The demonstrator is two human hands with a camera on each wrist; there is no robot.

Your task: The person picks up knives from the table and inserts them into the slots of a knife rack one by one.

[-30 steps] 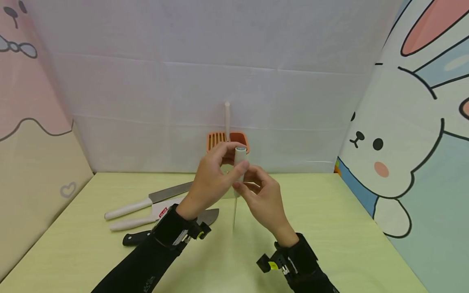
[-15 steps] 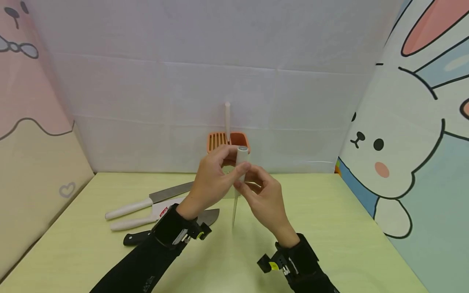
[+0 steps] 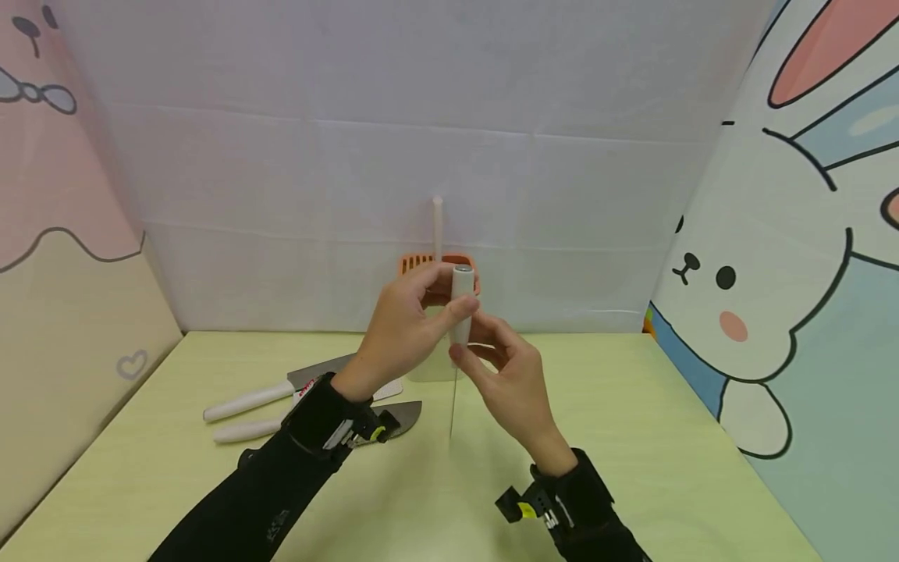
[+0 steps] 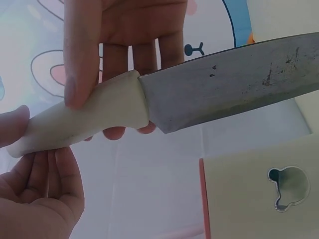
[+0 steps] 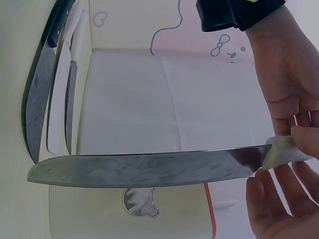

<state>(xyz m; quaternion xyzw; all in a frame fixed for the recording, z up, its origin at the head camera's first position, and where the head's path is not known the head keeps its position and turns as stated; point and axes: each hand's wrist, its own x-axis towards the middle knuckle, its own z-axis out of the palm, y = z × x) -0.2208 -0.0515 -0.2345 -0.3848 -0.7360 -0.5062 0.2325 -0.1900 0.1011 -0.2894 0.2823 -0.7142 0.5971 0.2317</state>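
A kitchen knife with a white handle [image 3: 462, 285] points downward in front of me, its blade [image 5: 139, 169] thin and edge-on in the head view. Near the handle's butt, my left hand [image 3: 400, 321] grips it between thumb and fingers. My right hand [image 3: 511, 375] pinches the lower part of the handle, close to the blade. Dark specks mark the blade's side in the left wrist view. Behind the hands stands a pale knife block [image 5: 89, 214] with an orange slotted top [image 3: 414, 264] and a bear-shaped window. A white handle [image 3: 438, 226] rises out of it.
Several knives lie at the left of the table [image 3: 632, 437]: one with a white handle [image 3: 246, 402], a white-bladed one with a pale handle [image 3: 246, 431], and a black-handled one [image 5: 39, 94], partly under my left sleeve. A white sheet hangs behind the table.
My left hand has risen slightly, and the knife with it. The left forearm has shifted left and now covers most of the black handle. The right hand is nearly still.
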